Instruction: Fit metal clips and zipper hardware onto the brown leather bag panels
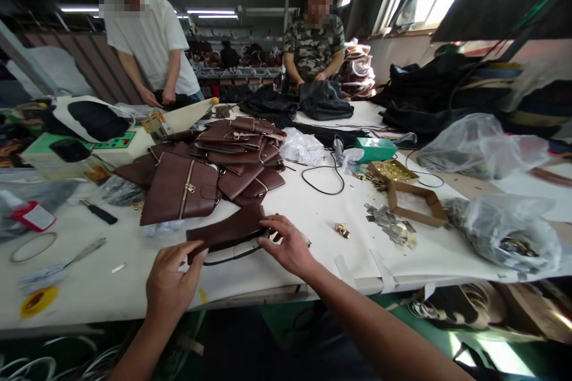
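A dark brown leather bag piece [227,229] is held near the table's front edge, its lower side showing a pale strip and a black edge. My left hand [172,277] pinches its left end between thumb and fingers. At the right end, my right hand [286,244] grips the edge with thumb below and fingers on top. Just behind lies a brown leather panel with a zipper [181,187], leaning against a pile of brown leather bag parts [241,146]. A small gold metal clasp [342,230] rests to the right of my right hand.
Metal plates [391,226], a cardboard box [415,203] and a tray of gold hardware [393,171] stand right. A screwdriver [99,212], a red bottle [33,214] and yellow tape [39,302] lie left. Two people [152,47] work across the table.
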`<state>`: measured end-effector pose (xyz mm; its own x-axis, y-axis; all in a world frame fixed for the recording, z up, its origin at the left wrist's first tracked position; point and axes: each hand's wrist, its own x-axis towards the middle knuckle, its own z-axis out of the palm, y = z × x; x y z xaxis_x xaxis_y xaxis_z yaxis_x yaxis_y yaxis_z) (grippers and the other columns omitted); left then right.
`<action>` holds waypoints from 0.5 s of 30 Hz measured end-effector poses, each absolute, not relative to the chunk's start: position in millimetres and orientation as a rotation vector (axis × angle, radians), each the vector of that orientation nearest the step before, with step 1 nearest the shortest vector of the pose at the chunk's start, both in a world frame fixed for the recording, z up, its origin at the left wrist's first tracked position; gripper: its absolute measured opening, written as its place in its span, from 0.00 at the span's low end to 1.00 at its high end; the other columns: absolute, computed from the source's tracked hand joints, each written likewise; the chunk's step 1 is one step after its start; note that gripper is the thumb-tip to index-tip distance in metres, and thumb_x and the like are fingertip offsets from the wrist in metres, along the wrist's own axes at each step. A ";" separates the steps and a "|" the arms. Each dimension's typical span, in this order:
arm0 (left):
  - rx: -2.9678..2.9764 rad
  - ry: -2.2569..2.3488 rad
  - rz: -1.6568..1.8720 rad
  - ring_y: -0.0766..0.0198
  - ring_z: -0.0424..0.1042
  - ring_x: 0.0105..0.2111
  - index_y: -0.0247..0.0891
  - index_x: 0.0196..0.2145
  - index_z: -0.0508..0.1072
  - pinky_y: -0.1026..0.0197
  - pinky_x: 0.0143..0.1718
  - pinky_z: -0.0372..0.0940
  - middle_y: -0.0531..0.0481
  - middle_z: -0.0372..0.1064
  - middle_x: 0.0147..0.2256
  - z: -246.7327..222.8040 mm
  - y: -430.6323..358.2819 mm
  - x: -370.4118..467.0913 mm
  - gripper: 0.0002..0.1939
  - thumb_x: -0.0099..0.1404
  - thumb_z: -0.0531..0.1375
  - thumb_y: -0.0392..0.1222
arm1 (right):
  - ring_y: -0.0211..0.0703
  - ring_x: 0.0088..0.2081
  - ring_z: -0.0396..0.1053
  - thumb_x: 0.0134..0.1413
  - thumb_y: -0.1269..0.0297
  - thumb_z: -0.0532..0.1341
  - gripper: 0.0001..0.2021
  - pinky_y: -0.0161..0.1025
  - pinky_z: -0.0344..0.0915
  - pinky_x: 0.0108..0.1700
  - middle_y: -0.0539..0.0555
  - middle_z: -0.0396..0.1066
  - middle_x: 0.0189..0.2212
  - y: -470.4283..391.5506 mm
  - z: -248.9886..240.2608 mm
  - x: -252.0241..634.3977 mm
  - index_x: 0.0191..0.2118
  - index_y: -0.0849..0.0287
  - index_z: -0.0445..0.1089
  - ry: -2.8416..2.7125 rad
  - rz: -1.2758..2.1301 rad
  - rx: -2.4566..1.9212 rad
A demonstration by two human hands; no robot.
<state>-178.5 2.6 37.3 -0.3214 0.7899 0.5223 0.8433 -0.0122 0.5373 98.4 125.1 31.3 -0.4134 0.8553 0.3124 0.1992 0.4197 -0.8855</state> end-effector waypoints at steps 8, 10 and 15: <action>-0.932 -2.513 -2.694 0.51 0.82 0.37 0.39 0.42 0.82 0.54 0.41 0.77 0.52 0.81 0.32 124.7 -8.2 -139.3 0.23 0.54 0.74 0.57 | 0.56 0.63 0.70 0.53 0.47 0.77 0.41 0.55 0.67 0.65 0.59 0.71 0.64 97.6 88.4 119.0 0.70 0.49 0.66 -1.779 1.310 -0.656; -0.804 -2.537 -2.889 0.49 0.83 0.37 0.37 0.40 0.82 0.53 0.39 0.78 0.51 0.82 0.32 123.9 -8.2 -126.1 0.23 0.50 0.76 0.52 | 0.54 0.57 0.74 0.55 0.47 0.75 0.40 0.52 0.72 0.58 0.61 0.72 0.62 93.1 80.1 122.5 0.70 0.51 0.66 -1.658 1.424 -0.770; -0.843 -2.697 -3.002 0.47 0.84 0.39 0.35 0.41 0.83 0.51 0.40 0.79 0.47 0.84 0.33 93.2 -1.5 -101.8 0.22 0.50 0.76 0.47 | 0.49 0.47 0.75 0.54 0.50 0.75 0.27 0.47 0.70 0.52 0.55 0.78 0.49 82.0 52.5 154.8 0.57 0.55 0.77 -1.451 1.557 -0.894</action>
<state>-101.8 -1.5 93.2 -0.4909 0.8133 -0.3123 -0.3972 0.1100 0.9111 154.8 82.0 52.5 -0.4221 0.9061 0.0280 -0.0917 -0.0119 -0.9957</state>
